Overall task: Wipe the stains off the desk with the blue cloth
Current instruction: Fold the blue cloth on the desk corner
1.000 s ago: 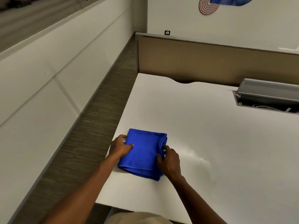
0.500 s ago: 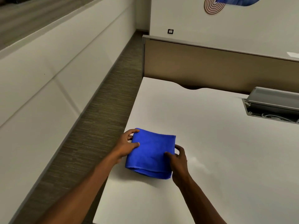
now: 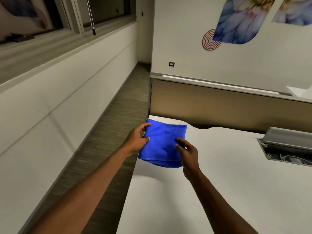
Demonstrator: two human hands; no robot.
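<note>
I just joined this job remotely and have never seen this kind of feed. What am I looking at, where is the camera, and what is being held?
There is no machine here: a person works with two bare hands. The single picture comes from a wide-angle camera worn on the person's head, looking forward and down, so both forearms reach in from the bottom. The left hand pinches the left edge of a folded blue cloth, and the right hand holds its right side with fingers on top. The cloth sits near the left edge of a white desk; whether it touches the surface I cannot tell. At the right, an open grey cable box is set into the desk. A tan divider panel stands behind.
</note>
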